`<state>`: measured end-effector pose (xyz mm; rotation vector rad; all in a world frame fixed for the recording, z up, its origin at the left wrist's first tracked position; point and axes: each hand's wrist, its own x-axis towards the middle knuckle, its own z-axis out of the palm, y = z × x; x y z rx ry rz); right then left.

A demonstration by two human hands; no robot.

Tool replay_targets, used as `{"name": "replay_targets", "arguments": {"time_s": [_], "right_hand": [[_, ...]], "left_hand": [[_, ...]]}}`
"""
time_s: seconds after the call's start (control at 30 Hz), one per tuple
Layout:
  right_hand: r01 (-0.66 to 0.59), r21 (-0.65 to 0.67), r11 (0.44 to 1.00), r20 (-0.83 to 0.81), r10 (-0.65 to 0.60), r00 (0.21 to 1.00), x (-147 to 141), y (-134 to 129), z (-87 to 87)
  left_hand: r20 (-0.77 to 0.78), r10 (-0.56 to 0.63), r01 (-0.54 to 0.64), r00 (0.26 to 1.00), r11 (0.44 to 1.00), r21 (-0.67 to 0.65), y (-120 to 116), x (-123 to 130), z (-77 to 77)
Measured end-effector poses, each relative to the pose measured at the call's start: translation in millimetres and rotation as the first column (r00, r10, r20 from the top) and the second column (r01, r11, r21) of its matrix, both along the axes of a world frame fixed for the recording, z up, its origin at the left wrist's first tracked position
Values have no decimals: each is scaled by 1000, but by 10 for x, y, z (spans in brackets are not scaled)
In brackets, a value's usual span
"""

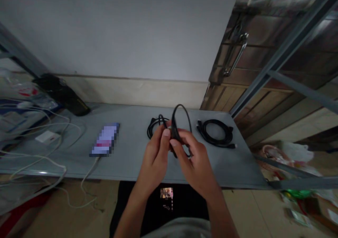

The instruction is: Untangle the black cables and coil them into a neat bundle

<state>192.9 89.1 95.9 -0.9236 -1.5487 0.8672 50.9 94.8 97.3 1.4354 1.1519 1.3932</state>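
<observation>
Just above the front half of the grey tabletop (pixel 126 164), my left hand (pixel 155 151) and my right hand (pixel 196 160) meet around a black cable (pixel 174 125). Both hands are closed on it, thumbs toward me, and a loop of it rises above my fingers. Part of the cable is hidden by my hands. Behind my left hand lies a second black cable (pixel 149 129), partly covered. To the right of my right hand rests a coiled black cable (pixel 216 145), its plug ends showing at the coil's edges.
On the left lie a phone (pixel 106 139) with a white cord, a white charger (pixel 48 137), tangled white cords, and a dark bottle (pixel 66 97) on its side. Grey metal frame posts (pixel 253 86) stand at the right end. A lit screen (pixel 167 193) shows below the table edge.
</observation>
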Motion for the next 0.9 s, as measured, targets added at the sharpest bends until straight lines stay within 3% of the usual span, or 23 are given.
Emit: {"name": "replay_targets", "arguments": {"time_s": [0.23, 0.33, 0.47, 0.53, 0.67, 0.77, 0.9], "right_hand": [[13, -136, 991, -183, -38, 982, -222, 23, -204], [-2, -219, 976, -265, -57, 963, -222, -12, -340], [-27, -284, 958, -451, -109, 886, -162, 4, -407], [-49, -282, 958, -533, -114, 838, -132, 24, -395], [-30, -283, 959, -658, -171, 734, -68, 30, -329], [6, -292, 956, -698, -218, 682, -5, 15, -265], [18, -302, 953, -712, -238, 660, 58, 0, -198]], "left_hand": [[9, 124, -124, 992, 991, -59, -21, 74, -165], [-136, -36, 30, 990, 999, -44, -96, -33, -266], [-296, -317, 306, 901, 948, -82, -147, -293, -346], [-357, -315, 316, 879, 947, -57, -159, -410, -358], [-441, -144, 215, 886, 970, 116, -179, -589, -369], [-523, -249, 301, 815, 954, 14, -196, -650, -433], [-631, -329, 358, 702, 930, -85, -194, -540, -652]]}}
